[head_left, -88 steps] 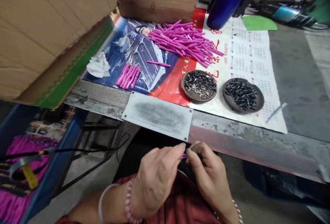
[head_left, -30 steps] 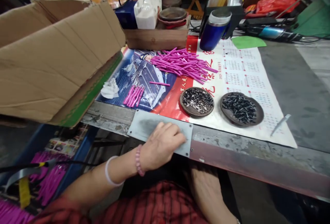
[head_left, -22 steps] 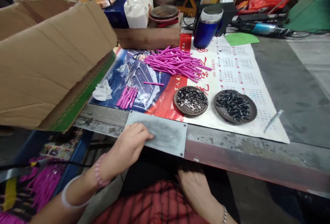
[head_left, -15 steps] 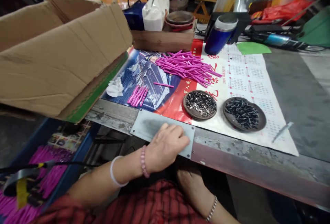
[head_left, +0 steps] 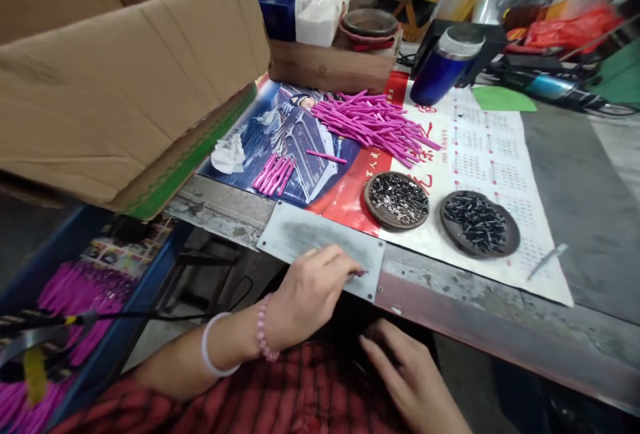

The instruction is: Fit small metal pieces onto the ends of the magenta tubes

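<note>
My left hand [head_left: 313, 291], a pink beaded bracelet and a white bangle at its wrist, is closed on a pink stick [head_left: 359, 273]. Only the stick's end, with a small dark tip, shows past my fingers; the palm hides the rest. It is over the right part of a grey metal plate [head_left: 320, 237] at the table's front edge. Below that edge, above my lap, my right hand [head_left: 407, 367] is loosely curled with thumb and fingers apart, and I see nothing in it. Beyond the plate lies a short row of pink sticks [head_left: 274, 175] with metal ends.
A heap of pink sticks [head_left: 375, 124] lies on a calendar sheet [head_left: 500, 154]. Two round dishes hold small parts: one dish [head_left: 369, 204], another dish [head_left: 513, 231]. A large cardboard box [head_left: 165, 81] stands left, a blue tumbler [head_left: 440, 74] behind. A blue bin [head_left: 160, 267] sits lower left.
My left hand has turned, and the pink stick's end now shows at its fingertips. My right hand has come out from under the table edge toward me. The view has shifted slightly.
</note>
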{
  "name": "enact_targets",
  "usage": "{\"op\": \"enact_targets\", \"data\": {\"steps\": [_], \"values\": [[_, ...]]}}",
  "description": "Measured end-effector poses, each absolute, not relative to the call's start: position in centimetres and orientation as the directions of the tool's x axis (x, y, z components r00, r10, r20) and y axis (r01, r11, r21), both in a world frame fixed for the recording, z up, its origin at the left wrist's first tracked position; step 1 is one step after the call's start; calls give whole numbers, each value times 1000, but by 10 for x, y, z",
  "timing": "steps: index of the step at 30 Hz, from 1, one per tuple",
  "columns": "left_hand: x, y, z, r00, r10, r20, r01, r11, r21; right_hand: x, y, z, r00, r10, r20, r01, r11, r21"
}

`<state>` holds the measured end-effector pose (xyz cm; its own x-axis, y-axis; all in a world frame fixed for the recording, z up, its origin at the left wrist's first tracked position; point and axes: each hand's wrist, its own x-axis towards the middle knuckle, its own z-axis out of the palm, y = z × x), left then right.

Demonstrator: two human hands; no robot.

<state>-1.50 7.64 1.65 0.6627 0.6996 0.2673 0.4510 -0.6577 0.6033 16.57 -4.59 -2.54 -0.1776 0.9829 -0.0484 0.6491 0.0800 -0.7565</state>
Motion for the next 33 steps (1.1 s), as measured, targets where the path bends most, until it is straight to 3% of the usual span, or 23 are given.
{"op": "enact_targets", "data": {"steps": [2, 4, 14, 21, 33], "values": [[-19, 68, 17, 591, 758, 276, 411, -578, 705, 167, -45, -4, -80, 995, -51, 477, -7, -879], [-24, 59, 18, 546, 785, 294, 392, -549, 738, 165, -43, 8, 12, 998, -58, 372, -58, -926], [-33, 32, 23, 501, 682, 533, 429, -730, 532, 149, -22, 13, 148, 989, -30, 181, -56, -982], [-39, 24, 17, 511, 647, 565, 401, -762, 509, 137, -18, 15, 148, 989, -17, 183, -44, -982], [-39, 12, 10, 497, 634, 592, 390, -773, 500, 133, -21, 16, 128, 986, 111, 334, 62, -940]]}}
